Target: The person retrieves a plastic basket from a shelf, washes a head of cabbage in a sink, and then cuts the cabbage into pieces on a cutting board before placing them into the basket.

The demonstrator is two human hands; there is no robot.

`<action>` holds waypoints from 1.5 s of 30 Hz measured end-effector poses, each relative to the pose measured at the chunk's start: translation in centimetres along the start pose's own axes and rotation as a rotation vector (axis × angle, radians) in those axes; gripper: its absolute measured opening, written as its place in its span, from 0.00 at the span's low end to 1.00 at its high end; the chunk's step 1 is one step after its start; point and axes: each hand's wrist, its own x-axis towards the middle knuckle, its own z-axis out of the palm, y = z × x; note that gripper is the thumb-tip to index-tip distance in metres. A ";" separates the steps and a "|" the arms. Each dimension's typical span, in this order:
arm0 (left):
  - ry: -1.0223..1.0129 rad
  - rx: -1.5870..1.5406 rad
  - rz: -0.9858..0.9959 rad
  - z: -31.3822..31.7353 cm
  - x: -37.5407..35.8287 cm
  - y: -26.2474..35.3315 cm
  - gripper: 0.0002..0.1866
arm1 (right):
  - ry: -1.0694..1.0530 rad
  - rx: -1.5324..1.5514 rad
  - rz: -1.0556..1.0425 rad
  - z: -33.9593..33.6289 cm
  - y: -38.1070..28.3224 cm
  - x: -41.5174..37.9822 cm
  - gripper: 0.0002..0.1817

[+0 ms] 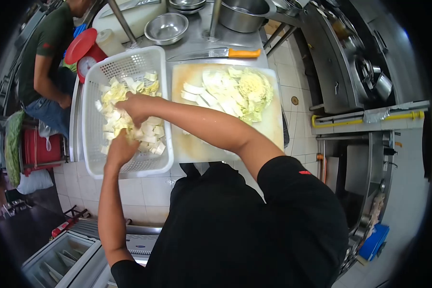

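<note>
Both my hands are inside a white perforated basket, among chopped pale cabbage pieces. My left hand is low in the basket with its fingers in the pieces; the fingertips are hidden. My right hand reaches in from the right, bent down over the pile, its fingertips also buried. Right of the basket, a white cutting board bears sliced cabbage and a larger cut cabbage portion. A knife with an orange handle lies behind the board.
Metal bowls and a large pot stand at the back. A red scale and a squat bottle are beyond the basket's left corner. Another person is at the far left. Table posts rise behind the basket and board.
</note>
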 end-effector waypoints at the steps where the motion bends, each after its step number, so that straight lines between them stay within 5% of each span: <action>1: -0.001 0.008 0.004 -0.6 0.1 -0.6 0.35 | 0.126 0.066 -0.083 -0.2 0.1 -0.7 0.31; 3: 0.210 -0.098 0.143 -1.5 -0.1 -1.7 0.34 | 0.297 0.123 -0.185 0.0 1.4 -1.9 0.33; 6: 0.186 -0.145 0.080 -3.9 -1.0 -0.1 0.34 | 0.518 0.371 -0.296 -1.8 5.4 -7.0 0.29; 10: 0.468 0.107 0.265 -2.6 -2.3 1.5 0.35 | 0.632 0.295 0.079 -3.5 15.1 -18.3 0.17; 12: 0.573 -0.198 0.335 -1.3 -4.3 6.3 0.38 | 0.666 0.123 0.369 -3.4 18.7 -23.6 0.27; 14: 0.427 -0.328 0.476 2.5 -7.2 10.8 0.39 | 0.622 -0.086 0.536 -2.8 22.7 -26.7 0.43; 15: 0.332 -0.378 0.489 5.4 -8.6 12.7 0.45 | 0.618 -0.086 0.519 -2.5 23.2 -27.2 0.43; 17: 0.396 -0.246 0.613 11.3 -9.3 15.0 0.58 | 0.352 -0.058 0.817 -2.2 23.7 -28.0 0.56; 22: 0.408 -0.082 0.340 18.3 -7.3 18.7 0.72 | 0.443 0.119 0.554 -0.1 24.7 -26.0 0.58; 24: 0.426 -0.084 0.304 18.9 -5.8 19.8 0.73 | 0.343 0.527 0.356 -0.4 24.5 -25.3 0.53; 28: 0.551 -0.288 0.382 19.4 -2.6 21.6 0.71 | 0.204 0.676 0.270 -1.3 23.9 -24.3 0.41; 35: 0.661 -0.474 0.497 19.8 0.7 23.1 0.63 | 0.055 0.756 0.336 -1.9 19.8 -23.1 0.43; 45: 0.700 -0.545 0.660 18.7 2.9 22.9 0.58 | 0.146 1.371 0.179 0.8 20.5 -22.4 0.41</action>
